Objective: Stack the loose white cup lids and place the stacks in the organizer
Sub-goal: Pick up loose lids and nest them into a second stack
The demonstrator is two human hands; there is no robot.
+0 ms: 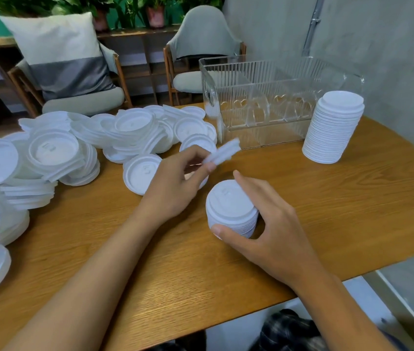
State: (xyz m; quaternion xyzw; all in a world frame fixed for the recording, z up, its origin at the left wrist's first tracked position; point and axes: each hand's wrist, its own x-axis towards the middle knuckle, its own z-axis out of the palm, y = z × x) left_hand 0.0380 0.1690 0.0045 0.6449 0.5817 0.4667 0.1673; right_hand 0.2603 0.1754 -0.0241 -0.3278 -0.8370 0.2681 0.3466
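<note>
Head: tall lid stack (334,127) beside organizer (251,79)

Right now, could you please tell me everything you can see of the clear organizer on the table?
The clear organizer is a see-through, plastic-looking box with ribbed walls, rounded corners and an open top. Inner dividers with heart-shaped cutouts split it into compartments, and no stack shows inside. It stands upright on the far side of the wooden table. The loose lids reach its left end, and a tall lid stack stands before its right end; whether either touches it is unclear.
</note>
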